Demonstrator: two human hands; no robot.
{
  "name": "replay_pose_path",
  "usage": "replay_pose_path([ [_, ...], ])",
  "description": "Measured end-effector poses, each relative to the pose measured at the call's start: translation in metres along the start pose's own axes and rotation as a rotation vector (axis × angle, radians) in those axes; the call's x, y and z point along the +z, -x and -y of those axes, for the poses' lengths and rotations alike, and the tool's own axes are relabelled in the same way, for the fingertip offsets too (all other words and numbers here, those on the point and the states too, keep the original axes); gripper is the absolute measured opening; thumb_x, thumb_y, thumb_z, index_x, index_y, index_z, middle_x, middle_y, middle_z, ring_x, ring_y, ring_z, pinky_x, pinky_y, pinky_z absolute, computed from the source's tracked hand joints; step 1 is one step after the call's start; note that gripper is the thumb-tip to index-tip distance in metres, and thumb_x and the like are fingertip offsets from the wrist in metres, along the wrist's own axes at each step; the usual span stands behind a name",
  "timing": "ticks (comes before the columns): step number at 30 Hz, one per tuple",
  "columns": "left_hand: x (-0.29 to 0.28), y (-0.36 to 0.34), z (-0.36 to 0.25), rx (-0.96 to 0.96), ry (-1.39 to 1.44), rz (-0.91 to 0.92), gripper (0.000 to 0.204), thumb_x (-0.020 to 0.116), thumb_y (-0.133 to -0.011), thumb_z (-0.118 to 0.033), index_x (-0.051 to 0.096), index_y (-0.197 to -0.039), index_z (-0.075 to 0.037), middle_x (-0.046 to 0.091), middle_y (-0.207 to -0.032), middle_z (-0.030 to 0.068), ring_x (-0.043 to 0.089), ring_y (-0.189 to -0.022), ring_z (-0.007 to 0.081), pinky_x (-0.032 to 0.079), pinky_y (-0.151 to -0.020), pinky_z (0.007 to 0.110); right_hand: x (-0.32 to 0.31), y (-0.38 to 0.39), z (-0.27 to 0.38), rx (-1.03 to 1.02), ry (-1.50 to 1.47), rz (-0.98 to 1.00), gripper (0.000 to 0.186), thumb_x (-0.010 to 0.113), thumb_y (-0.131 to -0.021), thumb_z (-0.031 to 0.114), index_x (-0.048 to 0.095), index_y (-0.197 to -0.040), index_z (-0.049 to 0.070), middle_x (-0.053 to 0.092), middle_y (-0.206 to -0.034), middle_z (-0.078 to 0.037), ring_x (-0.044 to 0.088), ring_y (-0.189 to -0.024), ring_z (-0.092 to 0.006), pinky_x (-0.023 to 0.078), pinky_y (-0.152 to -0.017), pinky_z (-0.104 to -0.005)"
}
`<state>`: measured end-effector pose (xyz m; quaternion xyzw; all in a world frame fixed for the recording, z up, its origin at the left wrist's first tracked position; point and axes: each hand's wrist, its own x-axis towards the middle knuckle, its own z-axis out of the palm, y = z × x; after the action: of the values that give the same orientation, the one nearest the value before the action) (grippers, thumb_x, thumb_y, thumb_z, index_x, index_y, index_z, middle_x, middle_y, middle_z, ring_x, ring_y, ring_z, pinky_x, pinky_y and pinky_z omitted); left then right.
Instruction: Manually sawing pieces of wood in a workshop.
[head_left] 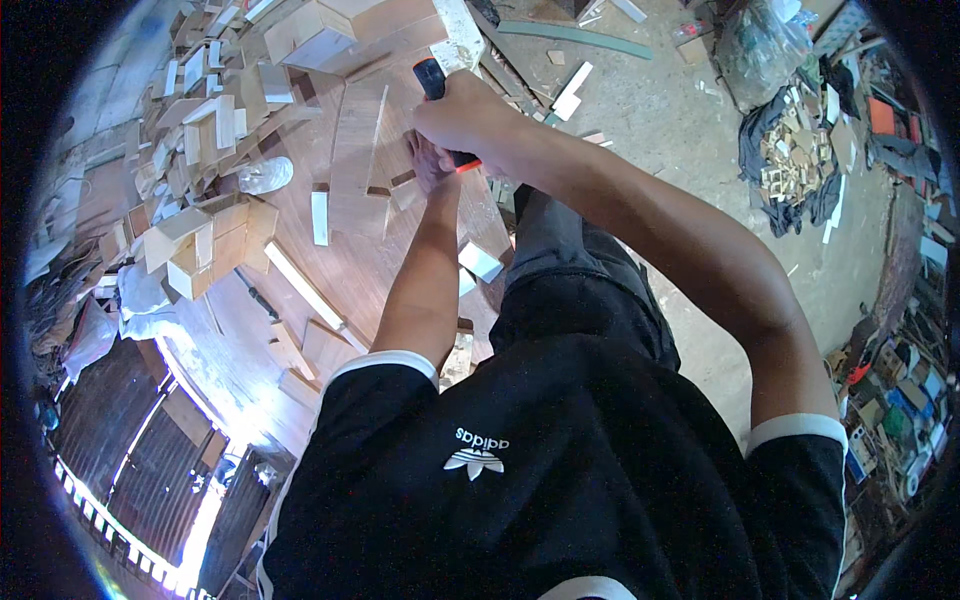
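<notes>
My right hand [465, 112] is closed round a black-and-orange tool handle [430, 78]. One end of the handle sticks out past my knuckles, and a dark part with a bright orange edge shows below, by my left wrist. What kind of tool it is cannot be made out. Just beneath it, my left hand [432, 165] rests with fingers stretched out on the work, partly covered by the right one. Beside the left hand lies a wooden piece of joined boards [355, 205] on the brown tabletop [345, 265].
An open wooden box [225, 245] and a heap of wood offcuts [200, 120] lie at the left. A larger wooden box [350, 35] stands at the far side. Loose strips [305, 285] are nearby. On the floor at right are a sack of wood scraps [795, 150] and a clear plastic bag [760, 55].
</notes>
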<state>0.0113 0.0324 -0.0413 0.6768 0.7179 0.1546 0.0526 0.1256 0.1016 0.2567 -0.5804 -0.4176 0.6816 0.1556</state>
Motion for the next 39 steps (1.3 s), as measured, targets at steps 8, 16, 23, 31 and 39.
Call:
replay_pose_path([
  [8, -0.010, -0.003, -0.001, -0.025, -0.059, 0.045, 0.051, 0.052, -0.084, -0.030, 0.045, -0.129, -0.007, 0.047, -0.132, 0.0161, 0.043, -0.123, 0.0342, 0.030, -0.106, 0.046, 0.003, -0.009, -0.003, 0.020, 0.035, -0.023, 0.023, 0.060, -0.073, 0.013, 0.062, -0.082, -0.008, 0.064, -0.076, -0.016, 0.063, -0.065, -0.0221, 0.050, -0.054, -0.0354],
  [16, -0.019, -0.005, -0.007, -0.148, 0.020, 0.018, 0.039, 0.045, -0.087, -0.022, 0.051, -0.123, -0.006, 0.054, -0.119, 0.0150, 0.049, -0.111, 0.0303, 0.035, -0.101, 0.042, 0.006, -0.011, -0.008, -0.056, -0.002, -0.032, 0.011, 0.052, -0.076, 0.003, 0.055, -0.069, -0.005, 0.055, -0.055, -0.011, 0.054, -0.043, -0.0193, 0.041, -0.038, -0.0326],
  [23, -0.044, -0.010, -0.027, -0.134, 0.007, 0.014, 0.041, 0.044, -0.088, -0.024, 0.047, -0.127, -0.009, 0.053, -0.117, 0.0126, 0.049, -0.109, 0.0297, 0.036, -0.100, 0.042, 0.005, -0.016, -0.018, -0.064, 0.101, -0.066, 0.014, 0.054, -0.076, 0.005, 0.058, -0.070, -0.007, 0.057, -0.057, -0.013, 0.056, -0.045, -0.0190, 0.042, -0.039, -0.0325],
  [31, -0.042, -0.011, -0.027, -0.160, 0.118, 0.019, 0.047, 0.048, -0.086, -0.030, 0.046, -0.128, -0.008, 0.054, -0.113, 0.0136, 0.049, -0.111, 0.0319, 0.035, -0.101, 0.044, 0.005, -0.047, -0.042, -0.056, 0.100, -0.048, 0.011, 0.051, -0.074, 0.004, 0.057, -0.069, -0.004, 0.055, -0.058, -0.011, 0.054, -0.045, -0.0183, 0.041, -0.040, -0.0323],
  [39, -0.018, -0.009, -0.020, -0.110, 0.082, -0.105, 0.039, 0.054, -0.082, -0.027, 0.049, -0.113, -0.003, 0.055, -0.106, 0.0181, 0.051, -0.105, 0.0357, 0.036, -0.097, 0.048, -0.005, -0.056, -0.041, 0.013, 0.112, -0.045, 0.034, 0.063, -0.070, 0.018, 0.065, -0.087, -0.011, 0.066, -0.087, -0.023, 0.068, -0.080, -0.0274, 0.052, -0.068, -0.0373],
])
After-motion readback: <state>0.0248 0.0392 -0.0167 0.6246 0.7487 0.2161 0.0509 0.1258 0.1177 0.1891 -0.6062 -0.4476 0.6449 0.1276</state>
